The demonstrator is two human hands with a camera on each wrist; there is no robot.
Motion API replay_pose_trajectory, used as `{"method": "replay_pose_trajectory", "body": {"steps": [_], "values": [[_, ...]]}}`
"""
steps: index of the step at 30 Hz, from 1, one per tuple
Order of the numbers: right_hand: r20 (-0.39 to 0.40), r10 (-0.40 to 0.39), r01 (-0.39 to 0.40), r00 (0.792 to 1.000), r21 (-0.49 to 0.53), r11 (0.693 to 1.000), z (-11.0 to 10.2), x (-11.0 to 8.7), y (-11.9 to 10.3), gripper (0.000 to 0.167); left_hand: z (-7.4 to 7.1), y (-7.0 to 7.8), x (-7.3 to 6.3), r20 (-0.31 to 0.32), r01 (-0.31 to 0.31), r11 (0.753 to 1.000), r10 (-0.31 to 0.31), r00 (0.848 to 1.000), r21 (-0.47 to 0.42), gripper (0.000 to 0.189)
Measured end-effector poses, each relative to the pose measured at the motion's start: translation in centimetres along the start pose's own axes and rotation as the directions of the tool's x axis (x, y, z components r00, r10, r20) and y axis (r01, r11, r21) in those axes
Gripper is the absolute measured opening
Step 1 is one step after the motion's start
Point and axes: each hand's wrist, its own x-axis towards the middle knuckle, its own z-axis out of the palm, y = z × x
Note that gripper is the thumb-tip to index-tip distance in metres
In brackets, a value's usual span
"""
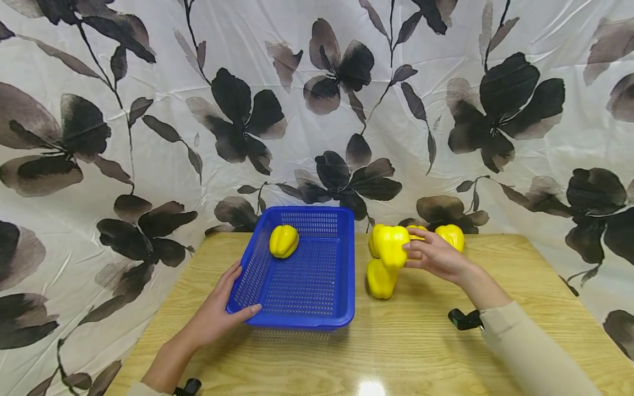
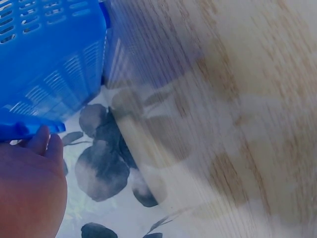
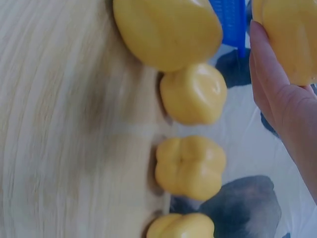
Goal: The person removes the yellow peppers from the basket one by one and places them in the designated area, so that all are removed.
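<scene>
A blue plastic basket with slotted walls stands on the table, one yellow bell pepper lying in its back left part. My left hand grips the basket's front left corner, thumb on the front rim and fingers along the left side. In the left wrist view that hand is at the rim of the basket. To the basket's right, my right hand holds a yellow bell pepper above the table. The right wrist view shows this pepper too, partly cut off by the frame.
Several more yellow bell peppers rest on the wooden table: a front pepper beneath the held one, others behind, and a right-hand pepper beyond my right hand. A flower-printed cloth hangs behind the table's back edge.
</scene>
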Motion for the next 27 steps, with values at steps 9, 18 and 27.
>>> {"method": "replay_pose_trajectory", "body": {"steps": [9, 18, 27], "values": [[-0.008, 0.002, -0.002, 1.000, -0.027, 1.000, -1.7, -0.9, 0.5, 0.072, 0.0, 0.1, -0.1, -0.002, 0.000, 1.000, 0.000, 1.000, -0.007, 0.102], [-0.036, 0.041, -0.044, 0.998, -0.064, 0.997, -3.6, -1.9, 1.7, 0.072, 0.0, 0.2, -0.1, 0.000, 0.002, 1.000, -0.002, 1.000, -0.010, 0.102], [-0.064, 0.069, -0.076, 0.996, -0.103, 0.992, -5.0, -2.8, 2.9, 0.075, 0.1, 0.0, -0.1, -0.010, -0.007, 1.000, 0.007, 1.000, -0.014, 0.101]]}}
